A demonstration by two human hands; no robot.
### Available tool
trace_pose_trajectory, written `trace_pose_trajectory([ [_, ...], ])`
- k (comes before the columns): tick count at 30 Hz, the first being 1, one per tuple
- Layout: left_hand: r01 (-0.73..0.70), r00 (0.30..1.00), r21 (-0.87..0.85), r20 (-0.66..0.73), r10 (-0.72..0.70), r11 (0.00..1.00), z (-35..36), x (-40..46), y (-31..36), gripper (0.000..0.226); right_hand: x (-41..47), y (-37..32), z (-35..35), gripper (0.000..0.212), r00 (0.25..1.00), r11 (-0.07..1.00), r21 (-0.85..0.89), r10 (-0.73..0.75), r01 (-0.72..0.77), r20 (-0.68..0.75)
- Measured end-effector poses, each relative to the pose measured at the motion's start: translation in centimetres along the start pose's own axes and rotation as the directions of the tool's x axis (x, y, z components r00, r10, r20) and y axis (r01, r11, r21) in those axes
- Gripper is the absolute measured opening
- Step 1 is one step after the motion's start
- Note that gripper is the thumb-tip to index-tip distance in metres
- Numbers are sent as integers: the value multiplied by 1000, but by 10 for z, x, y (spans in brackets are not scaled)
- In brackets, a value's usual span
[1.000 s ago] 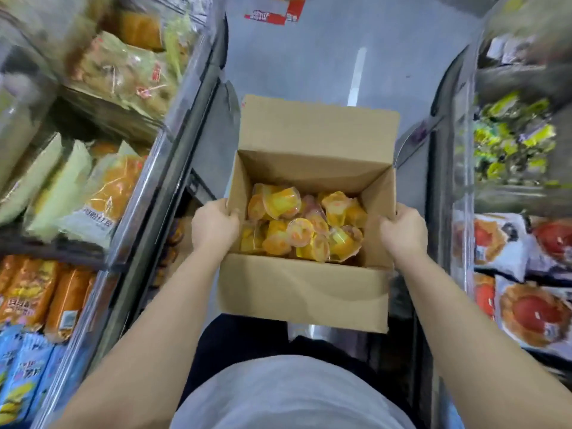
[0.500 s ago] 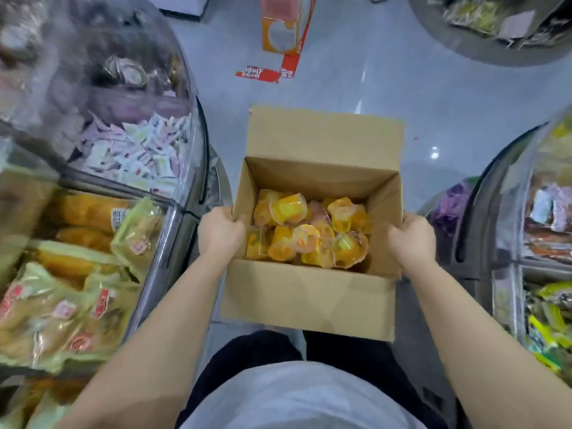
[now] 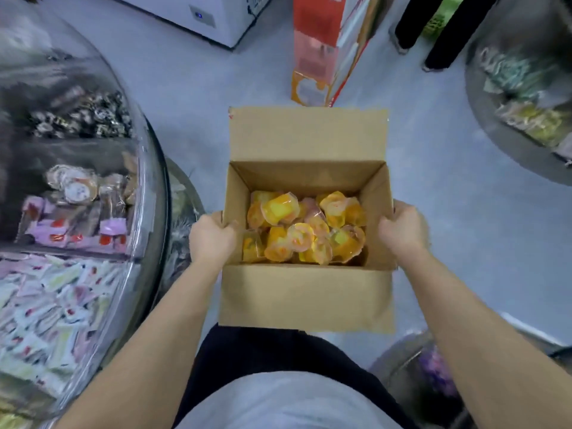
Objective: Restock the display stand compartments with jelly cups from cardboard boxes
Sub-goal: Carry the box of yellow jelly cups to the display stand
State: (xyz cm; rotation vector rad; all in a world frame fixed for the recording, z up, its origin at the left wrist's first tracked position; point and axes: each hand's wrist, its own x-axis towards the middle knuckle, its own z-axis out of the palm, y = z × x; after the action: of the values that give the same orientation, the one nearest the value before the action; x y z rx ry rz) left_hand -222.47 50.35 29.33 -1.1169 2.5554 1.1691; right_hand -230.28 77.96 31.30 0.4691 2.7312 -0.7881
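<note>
Hands are gripping the open cardboard box (image 3: 305, 297) by its sides, left hand (image 3: 212, 235) and right hand (image 3: 402, 229) each clamping a wall, with jelly cups (image 3: 305, 229) heaped inside. Surroundings are shifting from a second ago: the narrow aisle is giving way to open floor beside a round display stand (image 3: 148, 193), suggesting carrying toward a compartment. Writing on nearby packets is blurring beyond reading.

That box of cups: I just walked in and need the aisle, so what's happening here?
A person is carrying an open cardboard box, left hand and right hand gripping its opposite side walls. It holds a loose pile of yellow and orange jelly cups. A curved display stand stands to their left.
</note>
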Motion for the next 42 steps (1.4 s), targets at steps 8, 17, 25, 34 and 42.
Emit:
trace_pose_trajectory([
  [8, 145, 988, -52, -48, -147, 988, 25, 181, 89, 38, 204, -133, 15, 26, 986, 994, -46, -90, 98, 140],
  [17, 376, 901, -191, -154, -406, 907, -15, 341, 179, 39, 396, -336, 45, 26, 905, 910, -158, -336, 383, 260],
  [25, 575, 656, -369, -325, -681, 730, -11, 458, 203, 10, 528, -512, 146, 12, 608, 685, -105, -553, 721, 570],
  [34, 653, 335, -646, -221, -916, 395, -8, 515, 196, 5, 538, -666, 249, 6, 219, 282, -66, -558, 957, 800],
  [42, 554, 90, -823, -92, -992, 126, -9, 540, 170, 13, 502, -725, 347, 23, 49, 24, -43, -440, 999, 897],
])
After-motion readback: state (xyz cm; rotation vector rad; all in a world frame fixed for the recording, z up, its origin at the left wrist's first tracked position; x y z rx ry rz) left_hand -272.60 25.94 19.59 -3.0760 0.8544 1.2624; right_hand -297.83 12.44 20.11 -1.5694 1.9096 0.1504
